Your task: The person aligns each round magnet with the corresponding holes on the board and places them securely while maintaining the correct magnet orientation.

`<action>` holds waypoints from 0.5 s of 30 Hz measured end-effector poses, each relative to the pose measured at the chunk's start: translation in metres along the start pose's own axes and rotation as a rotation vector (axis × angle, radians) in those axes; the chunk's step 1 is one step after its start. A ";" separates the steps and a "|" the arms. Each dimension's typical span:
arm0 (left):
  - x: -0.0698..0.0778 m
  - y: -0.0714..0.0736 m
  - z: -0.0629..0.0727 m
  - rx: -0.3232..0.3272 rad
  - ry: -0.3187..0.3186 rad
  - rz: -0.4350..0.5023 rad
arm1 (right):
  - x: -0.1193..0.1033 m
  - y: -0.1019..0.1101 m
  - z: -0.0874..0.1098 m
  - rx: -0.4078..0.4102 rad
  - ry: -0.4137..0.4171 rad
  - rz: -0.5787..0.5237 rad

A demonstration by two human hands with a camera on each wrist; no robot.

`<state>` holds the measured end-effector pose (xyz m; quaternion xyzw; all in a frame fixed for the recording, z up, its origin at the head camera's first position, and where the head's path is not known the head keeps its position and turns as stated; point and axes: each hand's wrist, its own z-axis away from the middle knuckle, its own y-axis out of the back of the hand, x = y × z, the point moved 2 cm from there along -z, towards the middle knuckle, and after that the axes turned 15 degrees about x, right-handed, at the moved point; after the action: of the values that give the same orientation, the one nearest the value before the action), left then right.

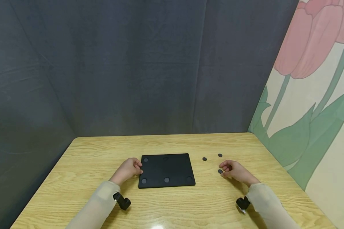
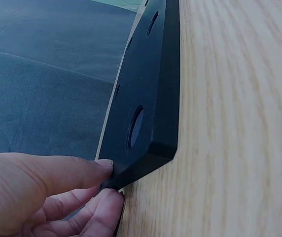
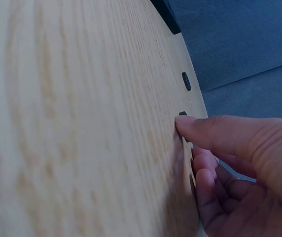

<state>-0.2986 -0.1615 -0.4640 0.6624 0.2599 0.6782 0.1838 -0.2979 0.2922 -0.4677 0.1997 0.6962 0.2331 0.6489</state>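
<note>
A flat black board (image 1: 172,167) with round recesses lies on the table; grey discs, such as the front-middle disc (image 1: 167,180), fill some of them. My left hand (image 1: 129,170) holds the board's left edge, the thumb on top and curled fingers against the side. To the right of the board, my right hand (image 1: 235,170) is over a small dark disc (image 1: 220,171), thumb and forefinger apart around it. In the right wrist view the thumb partly hides a disc (image 3: 183,113); whether it touches cannot be told.
Two more dark discs, one nearer the board (image 1: 204,159) and one farther back (image 1: 220,155), lie on the wooden table (image 1: 172,210). A grey curtain (image 1: 137,70) hangs behind it. A wall with painted tulips (image 1: 304,41) borders the right side.
</note>
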 end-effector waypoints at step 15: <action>0.001 0.001 0.001 -0.003 -0.002 0.005 | 0.001 -0.001 0.000 -0.006 -0.005 -0.005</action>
<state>-0.2978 -0.1613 -0.4627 0.6632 0.2572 0.6785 0.1834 -0.2983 0.2922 -0.4688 0.1968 0.6944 0.2331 0.6517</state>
